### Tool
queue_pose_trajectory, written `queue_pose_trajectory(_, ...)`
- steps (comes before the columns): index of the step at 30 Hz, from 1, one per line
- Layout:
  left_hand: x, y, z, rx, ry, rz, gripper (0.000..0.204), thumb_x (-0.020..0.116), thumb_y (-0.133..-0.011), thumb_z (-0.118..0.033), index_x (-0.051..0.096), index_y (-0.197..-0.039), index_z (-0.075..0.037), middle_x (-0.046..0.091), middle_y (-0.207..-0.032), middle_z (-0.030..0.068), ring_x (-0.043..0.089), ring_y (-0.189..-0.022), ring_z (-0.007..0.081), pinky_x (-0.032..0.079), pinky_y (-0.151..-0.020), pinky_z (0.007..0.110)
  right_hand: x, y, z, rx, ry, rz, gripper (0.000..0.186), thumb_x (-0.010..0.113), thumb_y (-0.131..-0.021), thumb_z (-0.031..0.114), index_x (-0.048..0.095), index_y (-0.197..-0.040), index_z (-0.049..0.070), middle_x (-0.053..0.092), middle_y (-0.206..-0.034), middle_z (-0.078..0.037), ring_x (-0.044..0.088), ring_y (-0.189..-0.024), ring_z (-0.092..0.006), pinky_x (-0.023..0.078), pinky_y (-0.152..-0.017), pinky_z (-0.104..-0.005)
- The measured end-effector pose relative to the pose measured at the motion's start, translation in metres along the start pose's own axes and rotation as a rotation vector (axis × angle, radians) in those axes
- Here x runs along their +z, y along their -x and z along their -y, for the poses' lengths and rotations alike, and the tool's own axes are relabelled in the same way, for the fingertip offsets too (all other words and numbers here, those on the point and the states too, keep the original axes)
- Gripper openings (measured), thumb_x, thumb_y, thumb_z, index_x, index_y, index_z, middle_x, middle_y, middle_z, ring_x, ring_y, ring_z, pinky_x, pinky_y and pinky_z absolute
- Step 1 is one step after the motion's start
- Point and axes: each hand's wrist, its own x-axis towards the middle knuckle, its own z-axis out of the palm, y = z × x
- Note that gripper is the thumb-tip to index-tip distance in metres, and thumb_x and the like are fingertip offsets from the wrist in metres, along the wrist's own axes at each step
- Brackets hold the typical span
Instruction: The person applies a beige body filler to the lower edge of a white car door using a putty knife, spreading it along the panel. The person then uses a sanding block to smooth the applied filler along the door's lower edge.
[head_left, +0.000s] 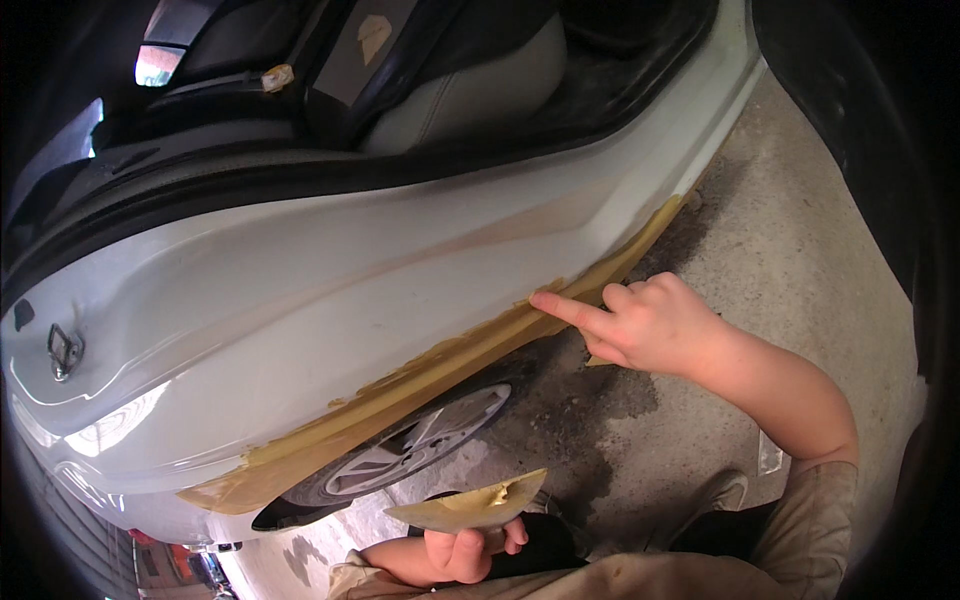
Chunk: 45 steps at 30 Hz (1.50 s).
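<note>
Yellow strip (478, 347): runs lengthwise along car (400, 260), touching fingertip of right hand (655, 325); that grip's hold unclear. Left hand (462, 555): grip on board (465, 512), farther.

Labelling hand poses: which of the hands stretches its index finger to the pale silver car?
The right hand, its fingertip at the upper edge of the mustard-yellow coating; the left hand holds a yellow-smeared plate.

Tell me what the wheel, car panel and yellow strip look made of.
Wheel: probably metal, with a smooth silvery sheen. Car panel: likely painted metal, glossy where it throws bright reflections. Yellow strip: perhaps putty, mostly matte with ragged, smeared edges.
</note>
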Motion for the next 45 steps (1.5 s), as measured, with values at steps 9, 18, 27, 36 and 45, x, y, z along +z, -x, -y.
queue_pose_trajectory(9,0.0,0.0,0.001,0.024,0.006,-0.018,0.054,0.046,-0.113,-0.039,0.056,-0.117,0.014,0.068,-0.095,0.0235,0.064,-0.073,0.0219,0.054,-0.066,0.032,0.011,0.011,-0.017,0.06,0.06,0.055,0.08,0.081,-0.079,0.029,0.056,-0.155,0.031,0.048,-0.064,-0.001,0.056,-0.046,-0.0154,0.052,-0.045,-0.0311)
queue_pose_trajectory(18,0.001,-0.006,-0.005,-0.012,-0.045,0.037,0.056,0.045,-0.113,-0.042,0.06,-0.114,0.012,0.069,-0.095,0.0191,0.064,-0.073,0.0198,0.053,-0.066,0.031,0.002,0.004,0.001,-0.014,0.016,-0.006,0.089,0.083,-0.075,0.032,0.05,-0.159,0.035,0.048,-0.065,-0.001,0.055,-0.044,-0.0146,0.05,-0.044,-0.0305)
queue_pose_trajectory(27,-0.004,-0.004,-0.009,-0.069,-0.071,0.053,0.058,0.045,-0.112,-0.044,0.059,-0.116,0.012,0.069,-0.095,0.0191,0.064,-0.074,0.0195,0.053,-0.066,0.031,0.007,0.009,-0.008,0.003,0.036,0.057,0.088,0.083,-0.075,0.033,0.052,-0.157,0.035,0.05,-0.066,-0.001,0.057,-0.047,-0.015,0.051,-0.046,-0.0312)
queue_pose_trajectory(36,0.0,-0.004,-0.006,-0.037,-0.053,0.042,0.058,0.045,-0.113,-0.044,0.059,-0.117,0.012,0.069,-0.095,0.0193,0.064,-0.074,0.02,0.053,-0.067,0.031,0.014,0.017,-0.018,0.024,0.072,0.047,0.085,0.082,-0.076,0.032,0.054,-0.156,0.032,0.05,-0.063,0.0,0.058,-0.047,-0.0153,0.05,-0.046,-0.0315)
queue_pose_trajectory(45,-0.001,-0.002,-0.008,-0.031,-0.045,0.042,0.058,0.045,-0.113,-0.043,0.058,-0.118,0.013,0.069,-0.095,0.0201,0.064,-0.074,0.0203,0.054,-0.067,0.032,0.003,0.009,-0.006,-0.02,0.021,0.028,0.087,0.084,-0.074,0.035,0.054,-0.156,0.034,0.052,-0.063,0.0,0.058,-0.046,-0.016,0.051,-0.046,-0.0307)
